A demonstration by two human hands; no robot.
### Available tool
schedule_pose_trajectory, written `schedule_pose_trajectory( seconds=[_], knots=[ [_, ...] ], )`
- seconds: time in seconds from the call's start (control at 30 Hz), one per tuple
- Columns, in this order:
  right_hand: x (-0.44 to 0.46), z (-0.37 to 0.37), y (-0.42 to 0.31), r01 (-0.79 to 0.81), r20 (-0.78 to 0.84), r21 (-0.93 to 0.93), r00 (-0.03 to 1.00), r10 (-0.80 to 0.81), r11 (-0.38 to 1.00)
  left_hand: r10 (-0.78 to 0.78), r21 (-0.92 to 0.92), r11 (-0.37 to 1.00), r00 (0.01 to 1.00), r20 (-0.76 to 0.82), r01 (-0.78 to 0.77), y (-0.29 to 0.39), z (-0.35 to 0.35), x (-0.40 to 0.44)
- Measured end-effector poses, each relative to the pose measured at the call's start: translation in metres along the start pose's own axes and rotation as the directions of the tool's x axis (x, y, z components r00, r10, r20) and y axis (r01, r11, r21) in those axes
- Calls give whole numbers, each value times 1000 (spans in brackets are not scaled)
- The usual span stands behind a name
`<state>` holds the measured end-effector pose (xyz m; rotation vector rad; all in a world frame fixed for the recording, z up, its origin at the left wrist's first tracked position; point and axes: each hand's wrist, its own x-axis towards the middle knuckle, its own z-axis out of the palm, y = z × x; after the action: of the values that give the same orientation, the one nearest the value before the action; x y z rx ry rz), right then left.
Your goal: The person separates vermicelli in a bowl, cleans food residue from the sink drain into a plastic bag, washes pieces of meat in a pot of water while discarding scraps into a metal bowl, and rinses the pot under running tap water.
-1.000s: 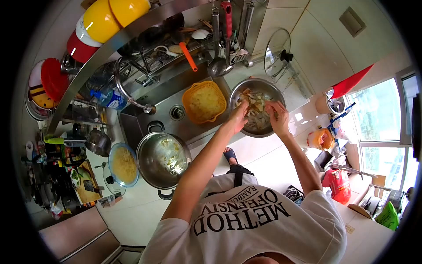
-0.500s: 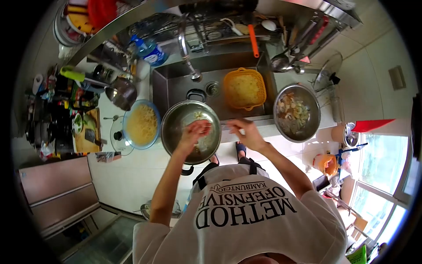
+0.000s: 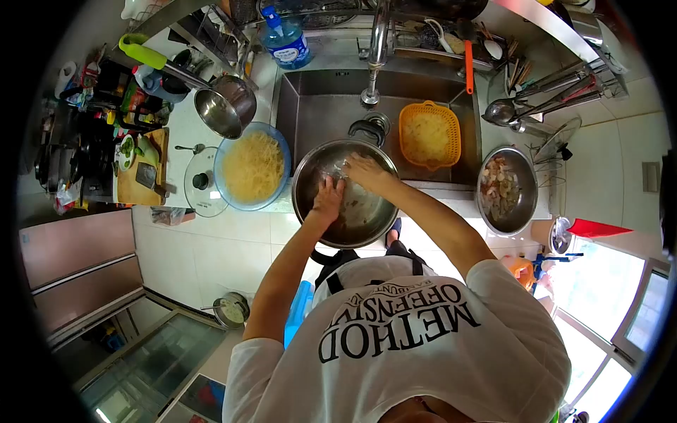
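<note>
A wide stainless steel pot (image 3: 360, 224) with black handles stands at the sink's front edge, tilted a little towards me. My left hand (image 3: 328, 200) reaches inside it, fingers spread against the inner surface. Beside it, my right hand (image 3: 368, 173) also lies in the pot, fingers stretched out near the far wall. Nothing shows gripped in either hand. The pot's bottom looks wet, and whatever lies under my palms is hidden.
An orange basket (image 3: 457, 141) with pale food sits in the sink (image 3: 310, 106) under the faucet (image 3: 374, 77). Left are a glass bowl (image 3: 285, 169) of shreds, a glass lid (image 3: 206, 201) and a saucepan (image 3: 218, 113). A metal bowl (image 3: 525, 190) of chopped food stands right.
My right hand has moved left into the pot beside my left hand. My left hand has opened flat inside it. The camera view has shifted, so the counter appears moved.
</note>
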<state>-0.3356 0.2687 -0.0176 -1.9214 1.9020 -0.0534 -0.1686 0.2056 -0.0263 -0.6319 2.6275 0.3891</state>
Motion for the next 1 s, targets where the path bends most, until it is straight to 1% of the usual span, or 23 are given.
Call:
schedule_pose_trajectory(
  seconds=[0.1, 0.13, 0.23, 0.33, 0.43, 0.47, 0.53, 0.63, 0.67, 0.73, 0.83, 0.93, 1.0],
  knots=[
    [-13, 10, -8, -33, 136, -34, 990, 37, 999, 78, -19, 997, 986, 146, -76, 7, 7, 0],
    [-17, 21, -10, -14, 151, -12, 988, 15, 1000, 96, -72, 993, 993, 73, -91, 7, 16, 1],
    [-29, 37, -17, 26, 176, 60, 984, -36, 998, 343, -137, 932, 938, 37, -336, 3, 27, -5],
    [-40, 41, -26, 47, 169, 152, 983, -72, 987, 282, -354, 907, 953, 109, -227, 11, 21, -9],
    [-39, 43, -28, -43, 286, 202, 958, -17, 978, 190, -360, 927, 959, 212, -105, 13, 21, -4],
    [-37, 43, -28, -79, 354, 208, 935, 0, 975, 217, -479, 873, 949, 228, -85, 10, 23, 1],
    [-33, 43, -28, -150, 485, 214, 874, 29, 965, 275, -691, 722, 929, 249, -28, -3, 37, 10],
    [-31, 36, -29, -332, 559, 344, 824, 93, 878, 356, -835, 542, 873, 332, 97, -10, 47, 14],
    [-31, 34, -29, -372, 578, 345, 808, 118, 862, 357, -867, 439, 839, 410, 236, -9, 49, 16],
    [-34, 21, -34, -446, 617, 341, 770, 161, 827, 387, -838, 208, 744, 544, 505, -7, 49, 17],
    [-41, 10, -38, -499, 588, 436, 788, 183, 749, 393, -719, 88, 640, 661, 689, 5, 30, 13],
    [-45, 20, -34, -290, 446, 466, 893, 61, 836, 375, -756, 13, 698, 610, 654, 5, 26, 9],
    [-45, 18, -35, -269, 470, 363, 879, 74, 892, 405, -732, -54, 684, 606, 680, 14, 24, 7]
  ],
)
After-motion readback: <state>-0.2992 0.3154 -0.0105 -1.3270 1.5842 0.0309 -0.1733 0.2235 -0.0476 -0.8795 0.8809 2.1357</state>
